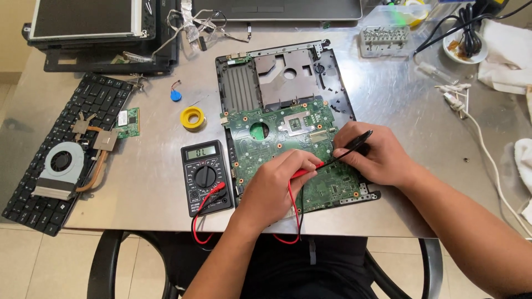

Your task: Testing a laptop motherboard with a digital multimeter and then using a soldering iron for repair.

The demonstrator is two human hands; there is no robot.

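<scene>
A green laptop motherboard (277, 138) lies in a black laptop base (288, 72) on the metal table. My left hand (277, 188) pinches a red multimeter probe (308, 170) whose tip touches the board. My right hand (374, 158) holds a black probe (354, 145) angled down onto the board beside the red one. Red and black leads run from a black digital multimeter (205, 177) lying just left of the board, its small screen lit.
A black keyboard (61, 149) with a cooling fan and copper heat pipe (66, 166) on it lies at the left. Nearby are a yellow tape roll (193, 117), a small green card (128, 123), a blue coin cell (175, 95), a bit holder (383, 39) and white cables (476, 138).
</scene>
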